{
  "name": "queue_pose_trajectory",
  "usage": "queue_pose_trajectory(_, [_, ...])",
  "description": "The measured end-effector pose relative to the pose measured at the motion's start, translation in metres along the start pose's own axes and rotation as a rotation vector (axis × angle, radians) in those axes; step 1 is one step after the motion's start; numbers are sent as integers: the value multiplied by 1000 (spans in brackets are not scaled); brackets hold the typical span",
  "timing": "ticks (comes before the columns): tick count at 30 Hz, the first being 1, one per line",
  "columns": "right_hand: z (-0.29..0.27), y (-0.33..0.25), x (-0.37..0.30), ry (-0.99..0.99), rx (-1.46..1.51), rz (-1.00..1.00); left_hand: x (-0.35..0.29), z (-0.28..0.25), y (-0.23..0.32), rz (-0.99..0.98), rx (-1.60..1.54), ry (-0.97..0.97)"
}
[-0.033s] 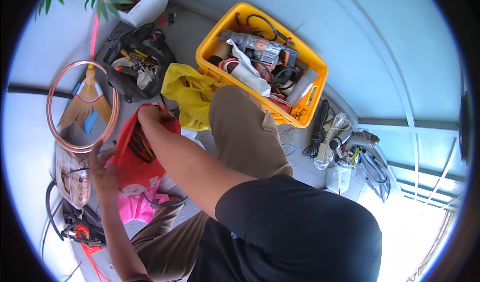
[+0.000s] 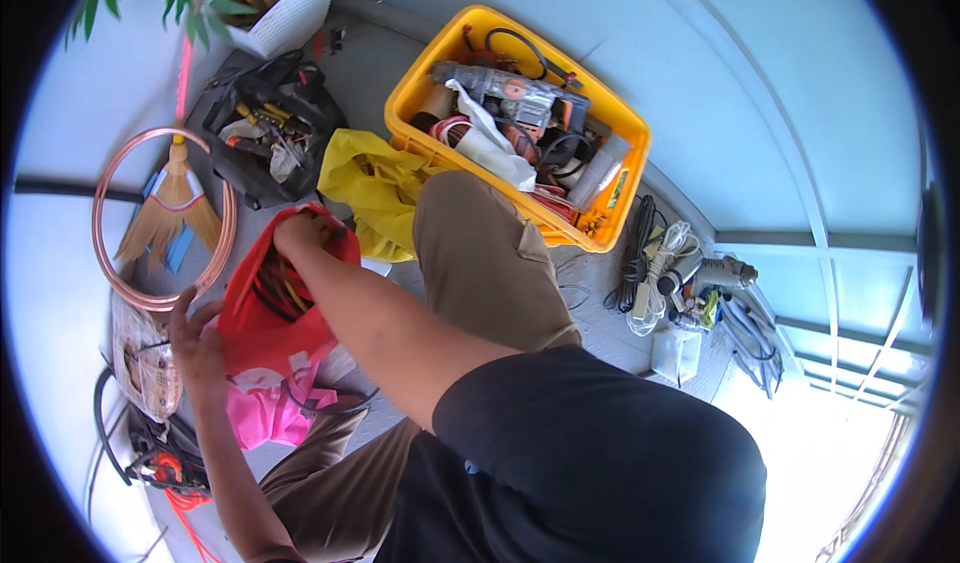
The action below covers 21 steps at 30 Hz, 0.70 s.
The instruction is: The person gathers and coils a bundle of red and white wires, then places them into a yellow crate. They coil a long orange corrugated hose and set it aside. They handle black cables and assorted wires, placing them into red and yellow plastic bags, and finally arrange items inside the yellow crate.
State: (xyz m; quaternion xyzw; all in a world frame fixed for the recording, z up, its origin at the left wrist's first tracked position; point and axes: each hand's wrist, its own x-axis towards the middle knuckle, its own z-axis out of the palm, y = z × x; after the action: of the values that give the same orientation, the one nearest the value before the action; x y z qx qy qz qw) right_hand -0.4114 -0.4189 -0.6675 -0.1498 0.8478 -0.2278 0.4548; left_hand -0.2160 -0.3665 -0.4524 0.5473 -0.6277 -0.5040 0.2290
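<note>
Head view puts the red bag (image 2: pixel 245 308) at nine o'clock from its centre, the mouth gaping around dark and yellowish strands (image 2: pixel 280 298). Our right hand (image 2: pixel 305 231) reaches in at the bag's one o'clock, fingers bent and partly hidden, so we cannot tell what it grips. Our left hand (image 2: pixel 200 348) is at the bag's eight o'clock, fingers parted by its edge, perhaps to steady that side; whether it pinches the bag we cannot tell. Reckoned from the bag, a pink bag (image 2: pixel 262 415) lies at six, a copper coil (image 2: pixel 101 213) frames a broom (image 2: pixel 172 208) at ten, a black tool bag (image 2: pixel 236 168) sits at twelve, and yellow sheeting (image 2: pixel 365 178) at one. The yellow crate (image 2: pixel 402 103) at two holds tools, likely to keep them together; bundled cords (image 2: pixel 655 268) lie at three.
</note>
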Motion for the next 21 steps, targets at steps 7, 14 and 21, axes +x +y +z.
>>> queue_pose_trajectory(7, [-145,25,-5,-508,-626,-415,4,-8,-40,340,901,-297])
queue_pose_trajectory(14, [-248,76,-57,-598,-1339,-1092,-5,41,-61,-78,1090,-317])
queue_pose_trajectory(21, [-233,141,-108,-203,-969,-1456,5,36,-112,-324,947,-5])
